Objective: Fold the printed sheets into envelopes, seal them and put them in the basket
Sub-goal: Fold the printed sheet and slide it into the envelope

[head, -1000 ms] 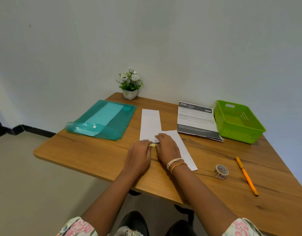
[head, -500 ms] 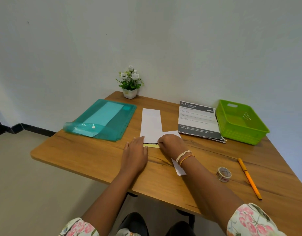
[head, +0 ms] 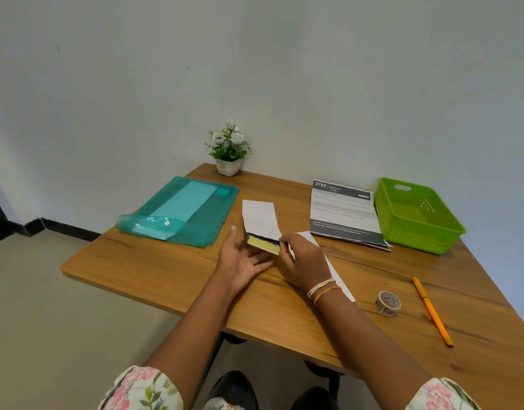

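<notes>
Folding the first sheet (head: 259,220) on the bench (head: 166,267), right hand (head: 302,261) pinches its flap, left hand (head: 240,261) lies open; taping and the empty basket (head: 417,241) wait.

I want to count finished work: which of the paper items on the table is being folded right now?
The white sheet in the middle, its near end pinched by the right hand. The printed sheets beside the green basket lie flat and untouched.

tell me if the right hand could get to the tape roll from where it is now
Probably yes. The tape roll lies on bare table beside the right forearm, nothing between them. But the right hand is pinching the folded sheet, so it must let go first.
</notes>
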The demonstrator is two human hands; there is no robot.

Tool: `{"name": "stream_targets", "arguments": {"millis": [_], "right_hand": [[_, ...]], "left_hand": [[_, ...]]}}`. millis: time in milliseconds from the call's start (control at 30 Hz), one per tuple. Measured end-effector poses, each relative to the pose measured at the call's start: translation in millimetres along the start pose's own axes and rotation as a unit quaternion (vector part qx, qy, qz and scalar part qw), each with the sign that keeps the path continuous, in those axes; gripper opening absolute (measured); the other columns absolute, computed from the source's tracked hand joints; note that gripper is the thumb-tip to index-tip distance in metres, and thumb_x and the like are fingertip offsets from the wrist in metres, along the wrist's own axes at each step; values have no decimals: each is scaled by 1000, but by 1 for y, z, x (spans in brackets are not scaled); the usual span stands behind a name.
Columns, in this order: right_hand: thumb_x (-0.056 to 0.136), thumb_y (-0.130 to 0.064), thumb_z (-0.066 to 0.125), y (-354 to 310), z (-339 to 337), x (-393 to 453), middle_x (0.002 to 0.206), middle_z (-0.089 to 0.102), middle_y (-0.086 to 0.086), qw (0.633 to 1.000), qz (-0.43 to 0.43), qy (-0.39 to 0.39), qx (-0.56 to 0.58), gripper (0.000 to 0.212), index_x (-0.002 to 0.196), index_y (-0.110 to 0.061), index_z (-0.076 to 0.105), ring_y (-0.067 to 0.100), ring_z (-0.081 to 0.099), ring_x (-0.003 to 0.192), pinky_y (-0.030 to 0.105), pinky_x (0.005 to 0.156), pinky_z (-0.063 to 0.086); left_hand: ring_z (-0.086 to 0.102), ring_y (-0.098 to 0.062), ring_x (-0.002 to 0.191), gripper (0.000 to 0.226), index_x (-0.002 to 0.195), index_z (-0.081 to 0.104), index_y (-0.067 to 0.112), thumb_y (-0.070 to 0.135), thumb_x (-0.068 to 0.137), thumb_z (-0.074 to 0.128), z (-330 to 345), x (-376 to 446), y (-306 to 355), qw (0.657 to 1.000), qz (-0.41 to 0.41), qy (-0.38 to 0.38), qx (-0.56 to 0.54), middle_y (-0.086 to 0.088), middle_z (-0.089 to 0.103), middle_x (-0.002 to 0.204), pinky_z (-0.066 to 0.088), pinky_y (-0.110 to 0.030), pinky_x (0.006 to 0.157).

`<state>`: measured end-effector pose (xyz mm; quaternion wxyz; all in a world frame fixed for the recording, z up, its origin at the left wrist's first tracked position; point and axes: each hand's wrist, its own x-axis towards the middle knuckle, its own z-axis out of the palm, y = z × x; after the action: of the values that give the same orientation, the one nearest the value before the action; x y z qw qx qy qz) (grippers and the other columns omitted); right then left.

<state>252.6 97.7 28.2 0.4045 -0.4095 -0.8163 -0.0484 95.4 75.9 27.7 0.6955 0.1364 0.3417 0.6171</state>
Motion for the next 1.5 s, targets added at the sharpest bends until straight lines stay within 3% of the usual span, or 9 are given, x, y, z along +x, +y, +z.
{"name": "stream_targets", "arguments": {"millis": [167, 300, 433, 633, 833, 1100, 1233, 1367, 1500], "right_hand": [[87, -15, 64, -10, -1, -10, 87, 71, 6, 999, 7, -29, 37, 10, 95, -11, 68, 17, 66, 75, 26, 63, 56], [87, -21, 63, -12, 0, -10, 89, 71, 1, 997, 16, -64, 42, 12, 95, -14, 69, 14, 66, 77, 27, 65, 56], [81, -32, 70, -21, 0, -3, 92, 73, 2, 998, 0, -58, -6, 25, 100, -16, 71, 15, 66, 78, 21, 66, 52], [80, -21, 71, -35, 4, 13, 84, 73, 6, 994, -73, -69, -44, 12, 87, -12, 74, 21, 67, 71, 31, 59, 56], [82, -17, 65, -39, 6, 7, 81, 69, 6, 1000, 12, -22, -16, 9, 90, -12, 66, 19, 64, 68, 29, 54, 55], [92, -22, 58, -50, 0, 23, 112, 66, 10, 983, 45, -142, -112, 28, 118, -11, 64, 26, 61, 97, 31, 75, 50], [80, -14, 73, -54, 3, 25, 90, 69, 15, 991, 32, -88, -100, 21, 97, -3, 69, 31, 66, 75, 29, 59, 50], [59, -11, 87, -52, 5, 22, 74, 69, 11, 995, 17, -31, -97, 33, 84, -6, 68, 24, 64, 56, 22, 45, 48], [80, -21, 72, -48, 3, 24, 102, 70, 9, 993, 56, -100, -39, 30, 107, -11, 66, 24, 66, 85, 26, 67, 51]], "left_hand": [[52, -41, 119, 71, 129, 55, 11, 67, 91, 33, 8, -1, -3, 987, -75, -85, -115, -24, 57, 127, 37, -63, 102], [61, -35, 95, 60, 122, 58, 9, 58, 92, 41, 11, -5, -4, 986, -59, -67, -139, -21, 65, 104, 47, -49, 89], [62, -33, 90, 49, 120, 57, 6, 45, 90, 49, 12, -4, -4, 987, -48, -49, -144, -21, 67, 98, 48, -48, 89], [61, -30, 101, 60, 134, 51, 7, 44, 87, 55, 4, 0, -5, 989, -37, -46, -135, -19, 63, 113, 40, -43, 104], [66, -28, 80, 44, 115, 59, 7, 37, 85, 50, 7, -4, -5, 990, -29, -46, -129, -17, 68, 91, 55, -37, 76], [63, -30, 86, 38, 115, 59, 8, 31, 85, 56, 9, -5, -8, 990, -46, -62, -119, -18, 66, 95, 51, -44, 86], [64, -31, 91, 35, 116, 59, 8, 26, 85, 60, 10, -7, -7, 989, -37, -64, -125, -17, 68, 97, 49, -47, 92], [66, -32, 94, 38, 119, 59, 10, 27, 86, 66, 8, -6, -10, 989, -28, -66, -127, -17, 69, 100, 53, -49, 89], [70, -30, 88, 39, 113, 65, 6, 36, 88, 65, 9, -7, -6, 984, -53, -89, -144, -17, 70, 100, 58, -46, 78]]}}
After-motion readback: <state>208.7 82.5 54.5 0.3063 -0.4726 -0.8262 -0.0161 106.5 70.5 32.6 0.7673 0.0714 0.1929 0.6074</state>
